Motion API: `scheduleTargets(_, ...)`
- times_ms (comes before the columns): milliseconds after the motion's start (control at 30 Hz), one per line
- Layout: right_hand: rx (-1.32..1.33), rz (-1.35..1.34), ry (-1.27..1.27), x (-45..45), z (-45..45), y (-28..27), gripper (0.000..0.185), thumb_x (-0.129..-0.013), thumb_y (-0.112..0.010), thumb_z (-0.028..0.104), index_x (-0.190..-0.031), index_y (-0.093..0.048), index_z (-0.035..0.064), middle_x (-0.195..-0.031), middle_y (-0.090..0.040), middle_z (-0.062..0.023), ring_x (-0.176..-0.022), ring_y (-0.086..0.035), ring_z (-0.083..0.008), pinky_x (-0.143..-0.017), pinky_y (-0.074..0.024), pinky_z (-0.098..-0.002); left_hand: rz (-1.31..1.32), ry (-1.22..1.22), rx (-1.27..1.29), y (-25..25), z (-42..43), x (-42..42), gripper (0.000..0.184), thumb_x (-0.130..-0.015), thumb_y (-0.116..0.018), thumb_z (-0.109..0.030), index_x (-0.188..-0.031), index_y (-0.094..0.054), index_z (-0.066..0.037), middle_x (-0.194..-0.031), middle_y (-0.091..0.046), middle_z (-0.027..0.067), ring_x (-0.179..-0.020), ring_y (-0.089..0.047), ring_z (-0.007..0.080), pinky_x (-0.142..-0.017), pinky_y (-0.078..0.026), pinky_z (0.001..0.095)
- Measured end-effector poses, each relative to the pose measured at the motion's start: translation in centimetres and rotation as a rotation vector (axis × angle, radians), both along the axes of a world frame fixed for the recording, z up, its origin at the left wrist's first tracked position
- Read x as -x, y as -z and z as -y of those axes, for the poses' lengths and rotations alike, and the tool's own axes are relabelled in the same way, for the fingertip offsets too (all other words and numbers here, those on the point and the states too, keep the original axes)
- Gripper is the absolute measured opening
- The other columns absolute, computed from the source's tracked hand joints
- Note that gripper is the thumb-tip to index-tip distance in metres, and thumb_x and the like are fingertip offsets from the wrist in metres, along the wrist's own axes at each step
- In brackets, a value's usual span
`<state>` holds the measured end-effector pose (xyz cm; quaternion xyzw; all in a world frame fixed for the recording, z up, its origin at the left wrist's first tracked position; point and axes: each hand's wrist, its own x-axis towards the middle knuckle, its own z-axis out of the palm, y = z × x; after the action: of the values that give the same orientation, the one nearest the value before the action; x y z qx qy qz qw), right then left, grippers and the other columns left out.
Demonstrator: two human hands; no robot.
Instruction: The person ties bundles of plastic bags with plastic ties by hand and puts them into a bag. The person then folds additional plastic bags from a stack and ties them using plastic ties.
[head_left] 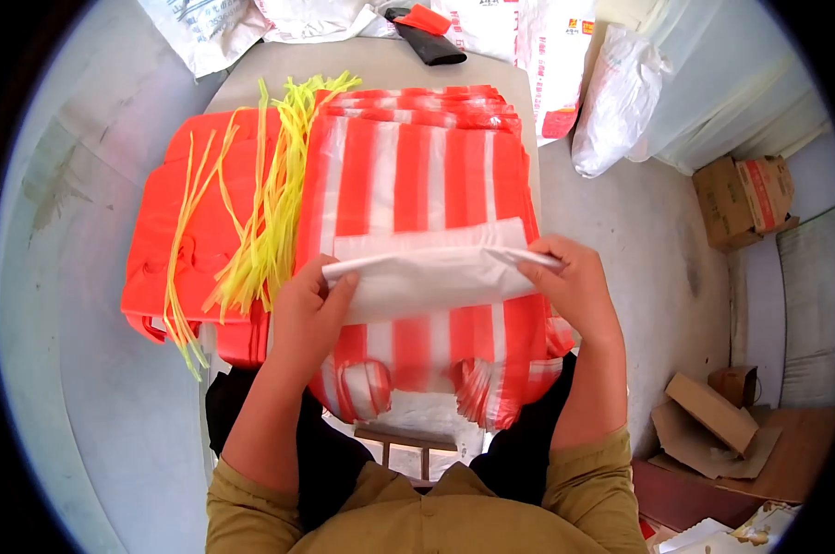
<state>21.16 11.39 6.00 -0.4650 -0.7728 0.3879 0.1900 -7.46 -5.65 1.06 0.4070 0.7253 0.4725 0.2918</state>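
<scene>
A folded white plastic sheet or bag (427, 282) is stretched between my hands, its upper edge rolled or folded over. My left hand (314, 300) pinches its left end, and my right hand (570, 277) pinches the right end. Beneath it lies a thick stack of red-and-white striped plastic bags (417, 175), with bunched handles toward my body. Left of the stack are yellow-green plastic strips (284, 194), lying partly over a pile of red plastic bags (168, 217).
The table (279, 65) holds the piles. White printed sacks (556, 55) and a black roll (429, 42) with a red piece are at the far edge. Cardboard boxes (727, 198) stand on the right, and an opened carton (713, 425) lies lower right.
</scene>
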Motion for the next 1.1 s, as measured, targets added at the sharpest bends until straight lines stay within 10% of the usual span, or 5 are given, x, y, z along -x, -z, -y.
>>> scheduleTargets(333, 0.189, -0.224, 0.072, 1.2, -3.5, 5.6, 0.049, -0.096, -0.067, 0.013, -0.142, -0.053, 0.0063, -0.112, -0.063, -0.0083, -0.096, -0.059, -0.0177, -0.088, -0.0512, -0.0341, -0.132, -0.14, -0.071, 2.7, -2.5, 0.7, 0.028, -0.108, -0.062, -0.027, -0.107, -0.065, 0.001, -0.076, -0.063, 0.0126, -0.066, -0.057, 0.0204, -0.064, -0.047, 0.0361)
scheduleTargets(633, -0.027, -0.163, 0.114, 2.4, -2.4, 5.7, 0.033, -0.106, -0.054, 0.006, -0.139, -0.052, 0.0067, -0.106, -0.06, -0.0029, -0.093, -0.054, -0.0099, -0.087, -0.0462, -0.0256, -0.302, -0.14, -0.059, 2.7, -2.4, 0.4, 0.047, -0.105, -0.061, -0.024, -0.146, -0.05, -0.006, -0.077, -0.066, 0.0193, -0.071, -0.068, 0.0365, -0.065, -0.05, 0.046)
scheduleTargets(1100, -0.149, 0.051, 0.219, 3.1, -3.7, 7.0, 0.03, -0.103, -0.06, 0.016, -0.132, -0.059, 0.0047, -0.094, -0.068, -0.0119, -0.084, -0.064, -0.0235, -0.082, -0.0521, -0.0352, -0.205, -0.117, 0.115, 2.0, -2.5, 0.9, 0.046, -0.106, -0.06, -0.019, -0.149, -0.053, -0.007, -0.066, -0.057, 0.005, -0.061, -0.054, 0.015, -0.06, -0.043, 0.0317)
